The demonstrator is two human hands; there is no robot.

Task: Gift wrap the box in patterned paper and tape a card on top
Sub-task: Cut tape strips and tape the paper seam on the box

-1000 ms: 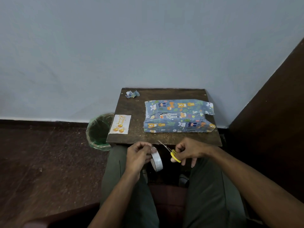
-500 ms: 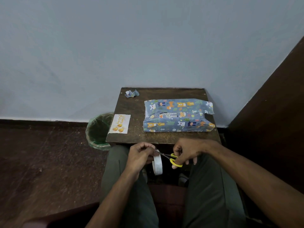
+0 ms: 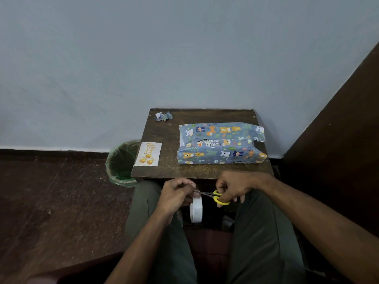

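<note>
A box wrapped in blue animal-patterned paper point(image 3: 221, 143) is laid on the right half of a small dark wooden table point(image 3: 170, 171), its long axis running left to right, parallel to the near edge. At its right end the paper is left loose and ragged, sticking out past the box. A birthday card point(image 3: 148, 154) with orange balloons is placed flat at the table's left near corner, its long axis running near to far, well apart from the box. A crumpled scrap of paper point(image 3: 163, 116) is seen at the far left corner.

Below the near edge of the table, over the lap, the left hand point(image 3: 176, 196) is curled round a roll of white tape point(image 3: 196, 210) — the roll hangs on edge under the fingers. The right hand point(image 3: 235, 186) is closed on yellow-handled scissors point(image 3: 217, 196), whose blades are pointed left toward the left hand's fingertips, meeting the tape there. Whether the blades are parted cannot be told.

A green-lined bin point(image 3: 121, 162) is set on the floor just left of the table.
</note>
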